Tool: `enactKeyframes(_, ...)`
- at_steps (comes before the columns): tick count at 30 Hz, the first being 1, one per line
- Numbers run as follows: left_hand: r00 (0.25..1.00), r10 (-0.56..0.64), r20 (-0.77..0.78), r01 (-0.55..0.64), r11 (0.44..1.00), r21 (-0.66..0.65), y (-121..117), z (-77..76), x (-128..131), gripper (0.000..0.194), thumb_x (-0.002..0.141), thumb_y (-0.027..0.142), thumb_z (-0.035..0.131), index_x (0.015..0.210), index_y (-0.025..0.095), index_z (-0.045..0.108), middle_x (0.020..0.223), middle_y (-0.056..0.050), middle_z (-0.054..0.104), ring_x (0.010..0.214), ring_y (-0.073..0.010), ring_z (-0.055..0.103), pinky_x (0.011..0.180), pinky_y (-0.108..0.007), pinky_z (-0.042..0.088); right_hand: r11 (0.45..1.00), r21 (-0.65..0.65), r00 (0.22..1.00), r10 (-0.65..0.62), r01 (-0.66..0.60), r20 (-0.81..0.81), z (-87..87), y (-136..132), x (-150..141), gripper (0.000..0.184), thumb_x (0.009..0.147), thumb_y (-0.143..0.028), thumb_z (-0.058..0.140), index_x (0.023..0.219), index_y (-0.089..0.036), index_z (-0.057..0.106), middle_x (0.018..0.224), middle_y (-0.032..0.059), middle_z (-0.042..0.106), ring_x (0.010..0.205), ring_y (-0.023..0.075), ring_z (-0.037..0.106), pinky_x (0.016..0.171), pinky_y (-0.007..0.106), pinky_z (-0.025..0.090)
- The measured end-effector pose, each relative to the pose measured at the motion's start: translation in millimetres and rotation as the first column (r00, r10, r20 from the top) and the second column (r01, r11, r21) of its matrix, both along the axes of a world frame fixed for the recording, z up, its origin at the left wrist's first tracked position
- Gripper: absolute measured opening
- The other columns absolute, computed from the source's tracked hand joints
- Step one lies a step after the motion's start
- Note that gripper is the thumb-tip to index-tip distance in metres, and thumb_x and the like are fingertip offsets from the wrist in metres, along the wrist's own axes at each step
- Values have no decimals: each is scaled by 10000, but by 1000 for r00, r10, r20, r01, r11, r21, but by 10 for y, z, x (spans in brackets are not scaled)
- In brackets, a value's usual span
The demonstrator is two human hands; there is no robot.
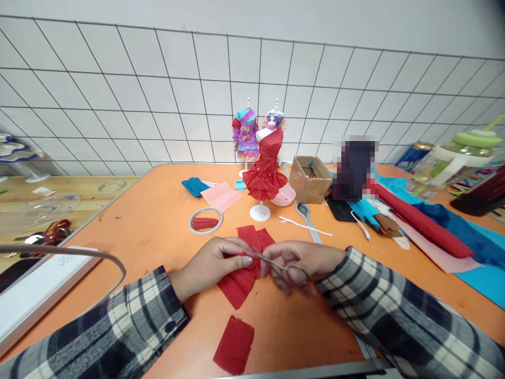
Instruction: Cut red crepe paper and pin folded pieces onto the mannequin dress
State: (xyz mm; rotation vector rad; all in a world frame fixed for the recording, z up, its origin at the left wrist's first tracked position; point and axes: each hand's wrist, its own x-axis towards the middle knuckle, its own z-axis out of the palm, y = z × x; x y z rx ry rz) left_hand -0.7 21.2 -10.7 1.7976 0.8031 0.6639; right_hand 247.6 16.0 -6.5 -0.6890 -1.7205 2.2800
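Observation:
Between thumb and fingers, my left hand (226, 258) pinches a piece of red crepe paper (236, 287) that hangs down in folds. My right hand (294, 263) is closed around a small pair of scissors (276, 263), whose tips point left and meet the paper by my left thumb. Part of the handle is hidden by my fingers. Another red crepe piece lies just behind my hands. Near the front edge a separate red rectangle (234, 345) lies flat. Beyond, a doll-size dress form wears a red ruffled dress (268, 158).
A roll of tape (205, 221) circles a folded red strip. Behind are a purple-dressed form (246, 137), a cardboard box (311, 180), a pink bowl (284, 196) and a spoon (310, 221). Crepe rolls (426, 223) lie right; a white box (43, 289) and cable (114, 258) are left.

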Motion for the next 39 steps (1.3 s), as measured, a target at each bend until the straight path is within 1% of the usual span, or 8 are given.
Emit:
enactKeyframes(2,995,96,35,-95,995,-41,9,-1,-27,294,857,422,647,945,172,775,1015,-97,746,950,-232,666,866,-321,514,965,215,979,-175,150,105,80,77,153,569,638,-582,775,956,-159,564,737,-8,595,569,81,498,489,185,411)
enactKeyframes(7,959,249,138,-207,942,-263,47,-45,-102,420,859,482,633,1115,159,710,1045,-102,749,943,-249,678,861,-354,519,571,813,663,-652,111,367,44,239,449,306,644,-394,801,747,-160,633,718,12,556,692,138,524,575,230,377)
enactKeyframes(10,950,249,189,-175,925,-338,44,-55,-95,427,854,469,647,1148,163,688,1080,-104,740,947,-241,681,880,-352,513,697,701,598,-628,150,497,-66,264,511,395,683,-369,771,993,-187,608,648,-27,545,554,117,505,491,217,329)
enactKeyframes(13,951,252,181,-174,915,-364,20,-43,-63,442,852,463,653,1175,161,669,1116,-109,728,976,-246,675,895,-357,508,857,447,718,-478,255,506,-62,235,492,649,716,-381,746,1268,-221,445,673,-47,583,484,101,503,451,201,330)
enactKeyframes(25,983,170,70,-160,978,-133,-80,21,51,372,822,514,647,984,194,748,929,-53,755,862,-211,664,875,-346,518,408,651,623,-772,640,-129,-118,-130,-436,160,740,-328,717,803,-180,717,913,59,709,892,198,631,848,347,480)
enactKeyframes(34,942,336,-16,-336,941,31,-55,13,37,435,872,501,558,1123,181,711,990,-70,752,931,-249,668,849,-364,536,570,186,589,-805,800,-66,-96,-63,-344,359,664,-458,758,828,-152,662,656,-24,615,518,94,551,489,228,481)
enactKeyframes(37,949,297,-102,-260,926,275,-6,139,-158,414,931,477,479,1146,205,705,1031,-84,735,955,-243,653,891,-377,510,599,355,623,-781,718,57,-148,8,-268,266,766,-410,677,857,-161,651,584,-40,572,460,91,505,454,223,421)
enactKeyframes(39,980,-3,-197,87,902,422,11,247,-311,366,919,482,511,1052,232,743,1015,-86,723,982,-244,635,932,-388,483,532,630,602,-789,567,125,-203,48,-244,148,803,-307,640,862,-173,661,661,-11,617,575,124,566,556,256,451)
